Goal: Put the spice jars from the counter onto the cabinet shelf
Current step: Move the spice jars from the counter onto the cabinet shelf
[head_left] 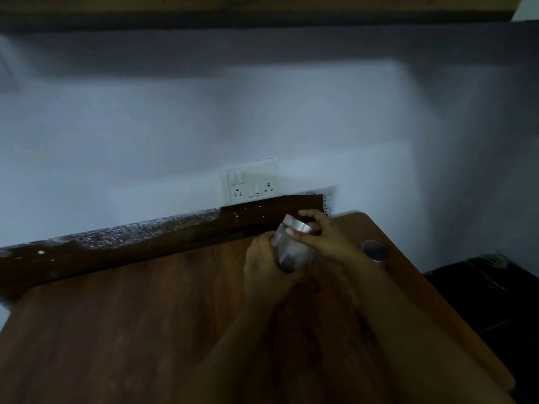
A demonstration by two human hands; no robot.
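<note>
A clear glass spice jar (291, 252) with a silver lid and dark contents at its bottom is held tilted above the wooden counter (131, 330). My left hand (262, 260) grips the jar's glass body from the left. My right hand (323, 231) curls round the silver lid from the right. A second jar (375, 250), seen from above as a round dark metal lid, stands on the counter just right of my right wrist. The underside of a wooden cabinet (262, 7) runs along the top of the view; its shelf is hidden.
A white switch-and-socket plate (250, 182) sits on the pale wall behind the counter. A dark wooden backboard (145, 252) lines the counter's far edge. A dark object (490, 290) lies low to the right, past the counter's right edge.
</note>
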